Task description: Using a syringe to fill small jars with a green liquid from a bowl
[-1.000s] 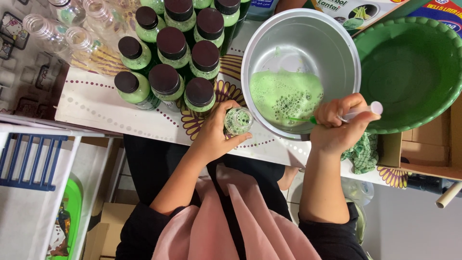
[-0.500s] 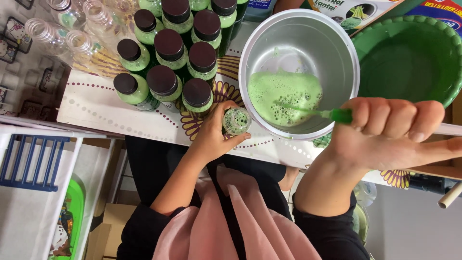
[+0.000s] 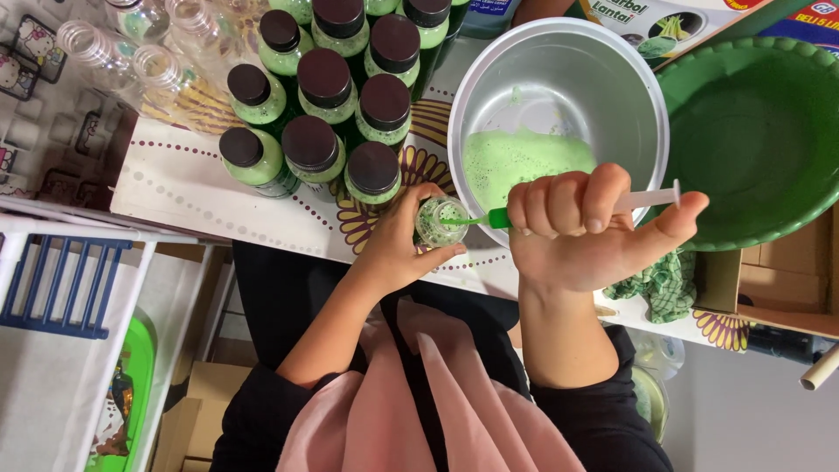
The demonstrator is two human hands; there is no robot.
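Overhead view at the counter [image 3: 201, 188]. The left hand [image 3: 398, 249] is wrapped around a small open bottle [image 3: 440, 220], held just beside the near rim of the metal bowl [image 3: 642, 131]. The right hand [image 3: 594, 229] is clenched in a fist around a syringe [image 3: 651, 197] (thumb extended toward the plunger end), its green tip touching the bottle mouth. Pale green foamy liquid [image 3: 516, 157] lies inside the bowl. Capped bottles [image 3: 328, 96] stand clustered beside the bowl; a green basin [image 3: 760, 131] sits on its opposite side.
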